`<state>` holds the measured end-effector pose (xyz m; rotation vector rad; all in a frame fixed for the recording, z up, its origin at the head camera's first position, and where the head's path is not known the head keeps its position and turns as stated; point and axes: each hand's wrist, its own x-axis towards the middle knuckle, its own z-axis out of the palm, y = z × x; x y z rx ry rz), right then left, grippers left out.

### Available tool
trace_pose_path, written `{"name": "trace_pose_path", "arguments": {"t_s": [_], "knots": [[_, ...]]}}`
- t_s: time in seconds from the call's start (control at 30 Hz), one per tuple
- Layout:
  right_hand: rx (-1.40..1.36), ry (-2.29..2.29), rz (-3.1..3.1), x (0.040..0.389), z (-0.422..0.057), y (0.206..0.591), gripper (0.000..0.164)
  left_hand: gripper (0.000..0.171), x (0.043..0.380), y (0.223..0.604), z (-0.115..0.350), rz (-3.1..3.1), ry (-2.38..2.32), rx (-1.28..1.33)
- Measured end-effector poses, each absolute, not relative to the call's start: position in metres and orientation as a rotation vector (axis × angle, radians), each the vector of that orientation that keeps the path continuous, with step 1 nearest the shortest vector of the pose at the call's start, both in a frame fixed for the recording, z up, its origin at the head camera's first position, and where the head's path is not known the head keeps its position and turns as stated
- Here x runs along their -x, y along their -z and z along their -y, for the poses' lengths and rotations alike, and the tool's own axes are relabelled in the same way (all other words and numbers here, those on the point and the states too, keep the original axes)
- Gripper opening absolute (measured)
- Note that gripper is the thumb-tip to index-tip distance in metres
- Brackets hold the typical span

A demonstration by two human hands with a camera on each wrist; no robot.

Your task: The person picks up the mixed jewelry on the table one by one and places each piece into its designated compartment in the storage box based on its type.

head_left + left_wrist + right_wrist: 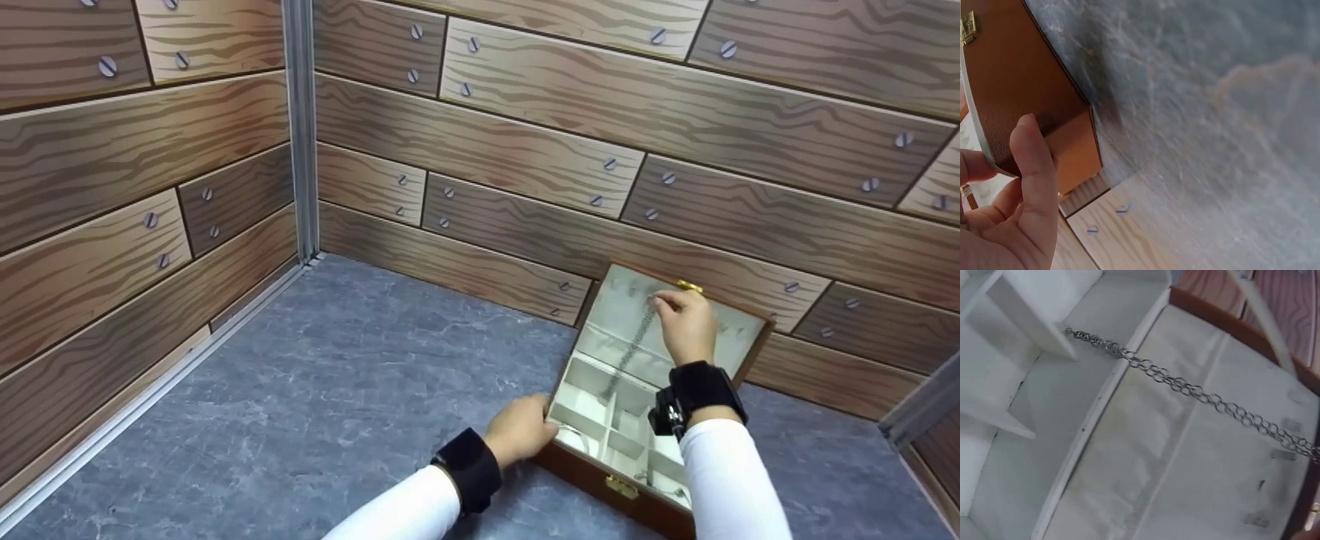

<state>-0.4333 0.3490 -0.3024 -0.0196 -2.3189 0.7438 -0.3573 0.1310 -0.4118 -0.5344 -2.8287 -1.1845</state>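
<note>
A brown jewelry box (581, 474) with a pale lining and divided compartments stands with its lid raised. My left hand (523, 429) grips the box's front left corner; the left wrist view shows thumb and fingers on either side of its rim. Above the inner side of the lid, my right hand (688, 328) pinches the top end of a silver link chain (636, 341). The chain (1185, 387) hangs doubled in front of the lid lining, its lower end over the compartments. The right fingertips are mostly out of the right wrist view.
The box's lid (611, 292) leans near a plank-patterned wall (525, 142). Small items, one of them a pale ring-shaped piece (571, 441), lie in the front compartments. A brass clasp (621, 487) sits on the box front. Grey marbled surface (300, 390) extends to the left.
</note>
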Motion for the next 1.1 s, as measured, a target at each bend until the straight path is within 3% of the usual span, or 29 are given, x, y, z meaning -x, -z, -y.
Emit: {"name": "trace_pose_path", "arguments": {"t_s": [0.43, 0.77, 1.1], "knots": [[0.207, -0.658, 2.170, 0.440, -0.347, 0.326, 0.008, 0.014, 0.347, 0.416, -0.139, 2.882, 1.152, 0.564], [0.003, -0.598, 2.132, 0.456, -0.353, 0.326, 0.011, 0.014, 0.359, 0.415, -0.135, 2.871, 1.087, 0.582], [-0.161, -0.566, 2.281, 0.460, -0.353, 0.323, 0.028, 0.014, 0.363, 0.419, -0.128, 2.826, 1.109, 0.593]]}}
